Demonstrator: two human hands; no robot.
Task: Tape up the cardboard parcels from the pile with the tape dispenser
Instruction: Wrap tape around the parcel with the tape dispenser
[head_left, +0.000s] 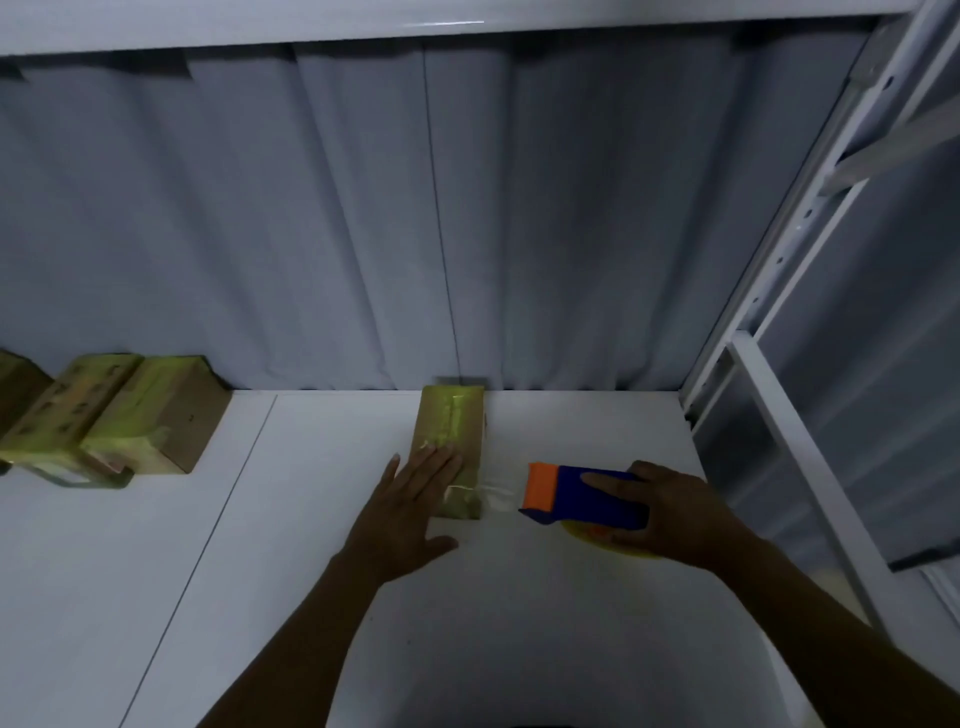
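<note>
The left hand (415, 499) lies flat with fingers straight and slightly spread, pressing on the near end of a cardboard parcel (454, 426) that stretches away from its fingertips to the curtain (467, 234). The right hand (670, 514) curls round the blue and orange tape dispenser (576, 493), just right of the left hand's thumb side. A short strip of tape (496, 493) bridges the gap from the parcel's near right corner to the dispenser's orange nose, so this pass looks laid but not yet cut. Glossy tape already runs along the parcel's top. The pile (119, 410) sits well apart, far to the left of the left hand; its boxes show yellowish tape too, though which are finished I cannot tell.

For room, the white table (311, 597) is open toward the person, behind both wrists. The parcel's far end touches or nearly touches the curtain, so there is little slack ahead. The metal rack (779, 415) stands close on the right hand's outer side, which limits a pull to the right
</note>
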